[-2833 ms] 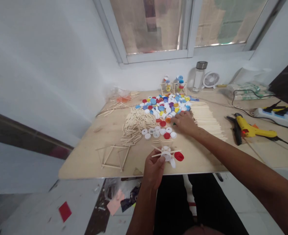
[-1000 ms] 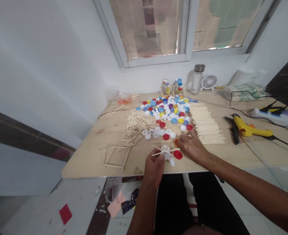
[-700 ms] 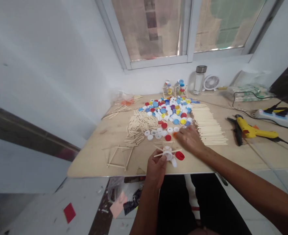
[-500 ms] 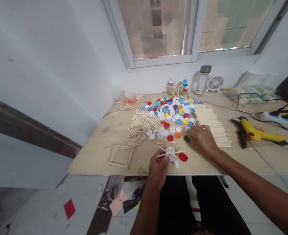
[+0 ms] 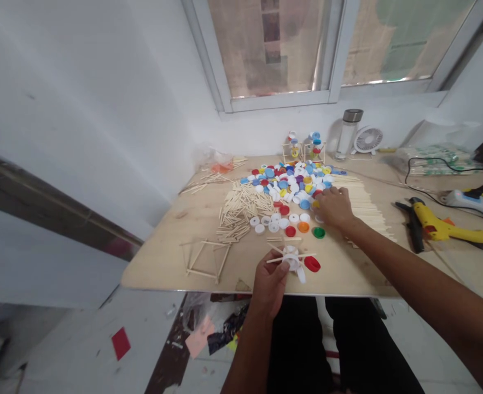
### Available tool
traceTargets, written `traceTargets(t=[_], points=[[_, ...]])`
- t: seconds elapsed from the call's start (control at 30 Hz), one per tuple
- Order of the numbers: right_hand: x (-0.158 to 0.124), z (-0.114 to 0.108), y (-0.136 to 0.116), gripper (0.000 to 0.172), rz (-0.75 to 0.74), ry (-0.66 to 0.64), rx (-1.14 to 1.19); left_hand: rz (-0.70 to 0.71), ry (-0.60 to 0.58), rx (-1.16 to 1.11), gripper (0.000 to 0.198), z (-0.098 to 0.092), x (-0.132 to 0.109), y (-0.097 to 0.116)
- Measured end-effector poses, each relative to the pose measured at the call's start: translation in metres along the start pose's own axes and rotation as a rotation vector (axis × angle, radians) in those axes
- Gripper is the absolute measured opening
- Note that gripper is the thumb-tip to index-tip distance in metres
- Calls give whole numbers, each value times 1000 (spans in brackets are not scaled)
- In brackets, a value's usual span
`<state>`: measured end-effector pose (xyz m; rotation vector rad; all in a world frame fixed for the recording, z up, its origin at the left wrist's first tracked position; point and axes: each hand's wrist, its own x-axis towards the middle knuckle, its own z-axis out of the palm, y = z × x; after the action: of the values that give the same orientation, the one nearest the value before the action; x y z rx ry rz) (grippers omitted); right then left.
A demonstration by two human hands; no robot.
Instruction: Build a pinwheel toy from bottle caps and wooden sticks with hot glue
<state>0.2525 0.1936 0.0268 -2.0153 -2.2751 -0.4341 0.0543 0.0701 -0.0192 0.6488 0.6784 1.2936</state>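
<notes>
My left hand [image 5: 271, 280] grips, between thumb and fingers near the front edge, a white bottle-cap assembly [image 5: 291, 260] with thin wooden sticks poking out of its sides. A white tab-like piece hangs below it. My right hand [image 5: 336, 207] is over the right edge of the heap of coloured bottle caps [image 5: 294, 183], fingers bent and apart, fingertips partly hidden. A red cap [image 5: 312, 264] lies just right of the assembly. Farther back are a green cap [image 5: 319, 232], an orange cap [image 5: 303, 227] and a row of white caps [image 5: 274, 226].
Short sticks [image 5: 241, 210] lie heaped left of the caps, long sticks [image 5: 366, 208] at right. A square stick frame [image 5: 206, 260] is at front left. A yellow glue gun [image 5: 442, 224], glass bottle [image 5: 348, 134], small fan [image 5: 367, 140] and cap-and-stick models [image 5: 315, 146] stand farther off.
My right hand has moved from beside the green cap up to the edge of the heap. My left hand still holds the white assembly in nearly the same spot. The view has shifted slightly.
</notes>
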Motion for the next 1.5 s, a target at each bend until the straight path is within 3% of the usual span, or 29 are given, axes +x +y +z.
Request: traceTargets(t=[0.2, 0.37, 0.53, 0.73, 0.93, 1.03, 1.17, 1.33, 1.5], points=[[-14, -10, 1, 28, 11, 6, 44, 27, 8, -2, 32, -1, 1, -1], [-68, -22, 7, 24, -110, 74, 175, 27, 3, -43, 30, -3, 2, -3], [-110, -20, 3, 20, -234, 104, 236, 0, 19, -63, 30, -2, 2, -1], [-116, -15, -4, 19, -191, 133, 292, 10, 40, -42, 28, 2, 0, 1], [-135, -30, -7, 26, -91, 153, 756, 28, 47, 5, 28, 7, 0, 0], [-142, -43, -16, 30, -82, 117, 952, 29, 23, 34, 27, 11, -2, -2], [-141, -53, -28, 30, -87, 71, 1025, 9, -22, 125, 28, 17, -6, -3], [-137, -54, -36, 18, -51, -52, 1195, 4, -75, 197, 30, 22, -11, 0], [-138, -52, -39, 16, 39, -46, 1268, -15, -68, 170, 37, 19, -10, -1]])
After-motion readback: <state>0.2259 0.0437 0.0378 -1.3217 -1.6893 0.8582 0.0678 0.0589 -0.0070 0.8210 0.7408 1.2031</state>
